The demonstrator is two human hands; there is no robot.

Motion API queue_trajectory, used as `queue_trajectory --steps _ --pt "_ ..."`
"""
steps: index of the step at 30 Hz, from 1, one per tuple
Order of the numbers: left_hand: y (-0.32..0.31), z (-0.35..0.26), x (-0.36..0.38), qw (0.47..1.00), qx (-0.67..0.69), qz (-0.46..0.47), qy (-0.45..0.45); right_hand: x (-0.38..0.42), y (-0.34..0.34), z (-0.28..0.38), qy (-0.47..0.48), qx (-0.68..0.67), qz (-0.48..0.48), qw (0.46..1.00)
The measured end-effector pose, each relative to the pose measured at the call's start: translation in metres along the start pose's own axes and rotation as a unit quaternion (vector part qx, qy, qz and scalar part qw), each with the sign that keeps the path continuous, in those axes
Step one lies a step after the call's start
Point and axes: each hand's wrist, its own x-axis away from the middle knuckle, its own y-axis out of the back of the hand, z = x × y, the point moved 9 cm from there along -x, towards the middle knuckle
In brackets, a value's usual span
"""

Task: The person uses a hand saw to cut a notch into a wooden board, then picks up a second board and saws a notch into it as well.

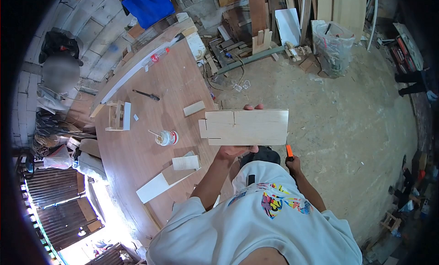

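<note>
Left hand (pixel 233 150) holds notched board (pixel 247 127); right hand (pixel 293 164) grips orange tool (possibly knife) (pixel 289 150).

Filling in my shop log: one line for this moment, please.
left hand: holds wooden board up | right hand: grips orange-handled tool | workbench: beside

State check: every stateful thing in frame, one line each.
left hand: gripping the wooden board, raised
wooden board: held flat-on to the camera, notched at its left end
right hand: closed on the orange-handled tool
orange-handled tool: held, tip hidden
glue pot: upright on workbench, stick in it
</note>
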Motion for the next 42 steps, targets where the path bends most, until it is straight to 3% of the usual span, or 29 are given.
queue_trajectory --steps 7,10,12,16,18,21,28,31,32,33,34,35,36,37,38,39,41,42 --pt "0.002 0.006 0.003 0.991 0.116 -0.044 0.055 -0.003 -0.006 -0.009 -0.004 -0.047 0.016 0.999" --pt "0.003 0.007 0.004 0.991 0.105 -0.058 0.061 -0.008 -0.009 -0.023 -0.026 -0.015 0.028 0.999" --pt "-0.001 0.000 0.002 1.000 0.006 -0.024 0.012 -0.007 -0.009 -0.020 -0.010 -0.036 0.023 0.999" --pt "0.008 0.003 0.005 0.999 0.023 -0.045 0.007 -0.004 -0.008 -0.012 -0.007 -0.038 0.015 0.999" --pt "-0.003 -0.004 0.001 0.999 -0.022 0.030 -0.017 0.000 -0.004 -0.006 -0.009 -0.025 0.012 1.000" --pt "-0.005 -0.007 0.000 0.995 -0.086 0.029 -0.045 0.003 -0.001 0.004 -0.007 -0.011 0.009 1.000" --pt "-0.001 -0.006 0.001 0.998 -0.062 0.001 -0.027 0.000 -0.005 -0.004 0.001 -0.021 0.016 1.000" --pt "0.018 -0.006 0.000 0.997 -0.074 -0.015 0.031 0.002 -0.005 -0.010 -0.028 -0.020 0.035 0.999" --pt "0.035 0.001 0.003 0.992 -0.022 -0.046 0.114 0.002 -0.005 -0.010 -0.028 -0.021 0.035 0.999" --pt "0.048 0.012 0.008 0.977 0.030 -0.078 0.195 0.002 -0.005 -0.010 -0.023 -0.018 0.034 0.999" --pt "0.061 0.009 0.007 0.963 -0.179 -0.090 0.180 0.001 -0.005 -0.010 -0.018 -0.016 0.032 0.999" --pt "0.073 0.011 0.014 0.963 -0.179 -0.089 0.180 0.001 -0.006 -0.011 -0.019 -0.016 0.031 0.999" --pt "0.092 0.008 0.027 0.894 -0.404 -0.054 0.185 0.001 -0.006 -0.011 -0.021 -0.020 0.027 0.999" --pt "0.097 0.000 0.031 0.775 -0.605 -0.017 0.179 0.001 -0.006 -0.013 -0.023 -0.022 0.023 0.999" --pt "0.121 0.003 0.039 0.719 -0.635 -0.051 0.276 -0.001 -0.007 -0.013 -0.023 -0.023 0.022 0.999" --pt "0.113 -0.011 0.035 0.698 -0.694 -0.019 0.174 -0.003 -0.007 -0.016 -0.022 -0.023 0.018 0.999" --pt "0.152 -0.004 0.055 0.593 -0.756 -0.051 0.272 -0.002 -0.008 -0.019 -0.025 -0.022 0.015 0.999" --pt "0.158 -0.003 0.061 0.594 -0.755 -0.051 0.274 -0.001 -0.007 -0.018 -0.029 -0.024 0.015 0.999"
